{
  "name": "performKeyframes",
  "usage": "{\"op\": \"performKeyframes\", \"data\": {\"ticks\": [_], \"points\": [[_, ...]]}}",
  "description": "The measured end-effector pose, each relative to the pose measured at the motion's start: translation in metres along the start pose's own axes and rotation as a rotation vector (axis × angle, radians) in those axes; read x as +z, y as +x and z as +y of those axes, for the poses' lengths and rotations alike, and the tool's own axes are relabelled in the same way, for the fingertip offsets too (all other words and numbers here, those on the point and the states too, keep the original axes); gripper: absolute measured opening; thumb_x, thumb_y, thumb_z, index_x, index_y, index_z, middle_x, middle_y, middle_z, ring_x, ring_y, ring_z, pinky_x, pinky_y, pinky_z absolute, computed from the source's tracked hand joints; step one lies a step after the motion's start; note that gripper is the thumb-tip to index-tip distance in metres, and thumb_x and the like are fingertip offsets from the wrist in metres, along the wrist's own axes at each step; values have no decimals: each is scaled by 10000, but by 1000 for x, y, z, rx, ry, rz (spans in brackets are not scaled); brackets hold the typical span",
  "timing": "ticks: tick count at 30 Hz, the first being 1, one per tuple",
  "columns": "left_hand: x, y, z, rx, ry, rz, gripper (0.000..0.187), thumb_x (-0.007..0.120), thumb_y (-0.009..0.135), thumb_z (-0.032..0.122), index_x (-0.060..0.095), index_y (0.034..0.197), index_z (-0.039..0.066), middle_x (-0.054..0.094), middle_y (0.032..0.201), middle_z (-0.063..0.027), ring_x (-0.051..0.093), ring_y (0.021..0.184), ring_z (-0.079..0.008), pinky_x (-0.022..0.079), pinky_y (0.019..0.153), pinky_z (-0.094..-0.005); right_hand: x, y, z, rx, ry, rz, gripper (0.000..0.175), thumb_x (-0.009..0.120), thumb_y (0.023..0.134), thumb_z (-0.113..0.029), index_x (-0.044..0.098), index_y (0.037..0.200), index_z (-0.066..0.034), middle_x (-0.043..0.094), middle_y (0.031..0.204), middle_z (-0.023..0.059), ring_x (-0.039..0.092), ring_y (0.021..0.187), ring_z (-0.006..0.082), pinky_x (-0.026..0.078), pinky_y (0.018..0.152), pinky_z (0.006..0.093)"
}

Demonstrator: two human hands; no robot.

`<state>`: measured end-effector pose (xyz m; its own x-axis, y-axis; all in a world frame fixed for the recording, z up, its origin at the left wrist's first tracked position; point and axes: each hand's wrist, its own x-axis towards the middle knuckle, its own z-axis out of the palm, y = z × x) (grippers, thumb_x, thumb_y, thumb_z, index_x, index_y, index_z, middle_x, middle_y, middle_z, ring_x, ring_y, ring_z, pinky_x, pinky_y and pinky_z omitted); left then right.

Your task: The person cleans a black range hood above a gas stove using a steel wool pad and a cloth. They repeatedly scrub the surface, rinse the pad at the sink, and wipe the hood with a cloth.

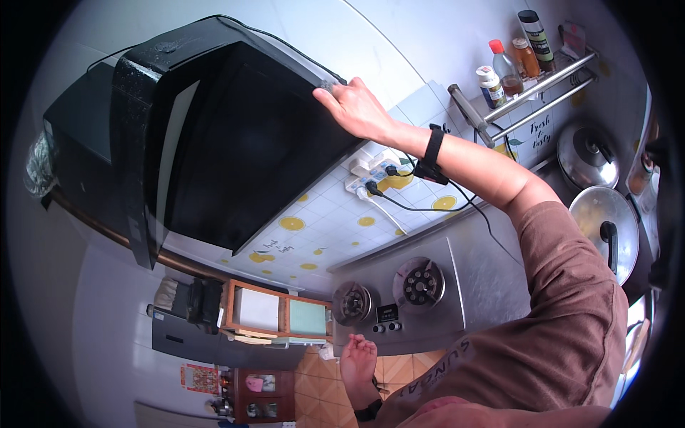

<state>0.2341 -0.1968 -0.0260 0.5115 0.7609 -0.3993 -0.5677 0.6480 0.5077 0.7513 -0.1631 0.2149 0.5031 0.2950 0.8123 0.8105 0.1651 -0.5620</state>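
Observation:
My right hand (356,109) reaches up to the upper right edge of a black range hood (251,144). It pinches a small grey scouring pad (327,85), probably steel wool, against that edge; the fingers partly hide the pad. White specks and smears mark the hood's top corner. My left hand (358,356), low in front of me with fingers loosely curled, shows nothing in it. It is near the front edge of a steel gas stove with two burners (419,286), touching nothing that I can make out. Dark bands circle both wrists.
A power strip (372,174) with plugged cords is on the wall below the hood. To the right, a metal rack (540,85) holds several bottles. Lidded pans (604,230) stand beneath it. A wooden-framed cabinet (278,310) is left of the stove.

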Motion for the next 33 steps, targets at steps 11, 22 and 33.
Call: {"op": "performKeyframes", "data": {"ticks": [11, 22, 33], "points": [[-18, -7, 12, 114, -59, -20, 120, 545, 1043, 115, 662, 1058, 94, 661, 1005, -39, 602, 831, -156, 511, 863, -366, -3, 274, -59, -253, 328, 85, 671, 253, 1093, -471, 598, 1293, 69, 675, 1060, 376, 649, 1038, 531, 493, 961, 553], [-69, -22, 26, 161, -17, 138, 108, 547, 1034, 136, 644, 1068, 104, 671, 986, -34, 610, 839, -158, 508, 875, -373, -39, 153, -152, -592, 735, 125, 362, 559, 1061, -276, 712, 1163, 36, 729, 981, 176, 645, 924, 255, 509, 908, 396], [-51, 33, 9, 22, -80, -35, 82, 609, 1005, 119, 642, 1080, 114, 650, 980, -28, 599, 827, -149, 499, 868, -340, -84, 96, -207, -720, 142, 404, 366, 653, 1016, -236, 705, 1324, -44, 737, 1272, 125, 588, 1109, 263, 459, 1035, 374]]}}
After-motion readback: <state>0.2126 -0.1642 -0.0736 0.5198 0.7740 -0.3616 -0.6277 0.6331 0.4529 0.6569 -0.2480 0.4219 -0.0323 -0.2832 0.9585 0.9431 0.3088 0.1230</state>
